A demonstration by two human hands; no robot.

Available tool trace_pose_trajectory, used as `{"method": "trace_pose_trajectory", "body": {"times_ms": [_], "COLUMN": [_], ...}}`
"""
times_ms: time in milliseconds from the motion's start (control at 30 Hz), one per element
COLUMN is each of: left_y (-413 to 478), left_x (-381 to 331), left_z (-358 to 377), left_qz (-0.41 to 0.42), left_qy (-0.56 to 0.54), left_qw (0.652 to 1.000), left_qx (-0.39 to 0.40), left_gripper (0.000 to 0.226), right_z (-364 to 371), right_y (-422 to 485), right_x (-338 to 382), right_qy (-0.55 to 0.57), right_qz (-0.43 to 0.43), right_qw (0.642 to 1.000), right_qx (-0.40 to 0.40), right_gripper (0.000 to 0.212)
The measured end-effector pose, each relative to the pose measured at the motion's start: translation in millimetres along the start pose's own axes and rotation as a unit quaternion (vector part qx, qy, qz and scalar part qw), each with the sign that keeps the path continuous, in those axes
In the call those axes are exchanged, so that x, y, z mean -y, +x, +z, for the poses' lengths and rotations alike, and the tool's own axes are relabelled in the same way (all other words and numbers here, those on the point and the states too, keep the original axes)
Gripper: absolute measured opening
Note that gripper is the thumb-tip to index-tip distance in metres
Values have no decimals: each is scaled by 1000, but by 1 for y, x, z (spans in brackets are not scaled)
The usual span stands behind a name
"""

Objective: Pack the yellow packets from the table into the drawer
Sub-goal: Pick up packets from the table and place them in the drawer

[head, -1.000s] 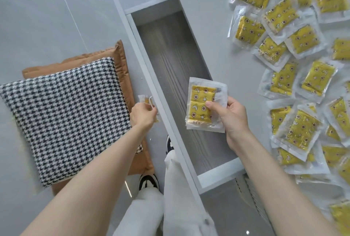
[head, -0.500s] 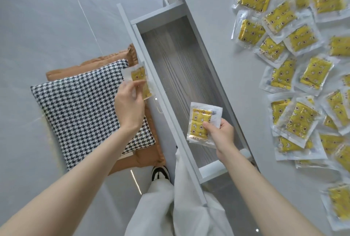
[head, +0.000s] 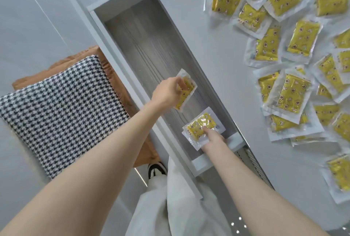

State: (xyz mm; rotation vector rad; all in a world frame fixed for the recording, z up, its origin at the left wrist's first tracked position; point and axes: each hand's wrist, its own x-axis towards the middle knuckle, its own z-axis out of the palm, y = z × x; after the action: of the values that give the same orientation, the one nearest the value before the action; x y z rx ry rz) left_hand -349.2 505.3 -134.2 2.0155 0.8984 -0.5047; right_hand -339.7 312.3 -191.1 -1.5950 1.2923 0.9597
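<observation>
Mid-frame, a shiny yellow packet [head: 186, 88] with clear edges is pinched by the left hand [head: 166, 92] over the drawer [head: 144, 42]. Just below, a second packet [head: 200, 125] is pinched by the right hand [head: 213, 138].

White table [head: 208, 55] is pretty much buried on the right under loosely scattered, overlapping packets [head: 292, 93]. One packet [head: 200, 124] is laid at the near end of the drawer [head: 147, 46].

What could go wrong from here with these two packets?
The left hand holds the left packet tilted above the drawer floor; released so, it may land askew or against the side wall. The right hand pinches the right packet at the near end wall, where it may ride up.
</observation>
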Motion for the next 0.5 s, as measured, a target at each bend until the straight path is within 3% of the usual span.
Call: {"method": "trace_pose_trajectory", "body": {"times_ms": [100,233,333,433,500], "left_y": [15,18,11,-5,-21], "left_x": [5,17,24,19,10], "left_z": [31,65,77,77,78], "left_qz": [23,69,73,60,8], "left_qy": [51,159,229,208,123], "left_qw": [997,974,964,974,988], "left_qx": [53,146,117,72,98], "left_gripper": [28,32,41,43,43], "right_z": [-9,-7,-10,-13,-13], "right_y": [76,23,13,3,-1], "right_x": [-17,-1,3,4,2], "right_qy": [-36,-71,-111,-150,-158], "right_qz": [3,-11,-26,-9,-3], "right_qw": [999,995,987,984,983], "right_qx": [11,-66,-112,-99,-94], "right_gripper": [58,48,43,43,43]}}
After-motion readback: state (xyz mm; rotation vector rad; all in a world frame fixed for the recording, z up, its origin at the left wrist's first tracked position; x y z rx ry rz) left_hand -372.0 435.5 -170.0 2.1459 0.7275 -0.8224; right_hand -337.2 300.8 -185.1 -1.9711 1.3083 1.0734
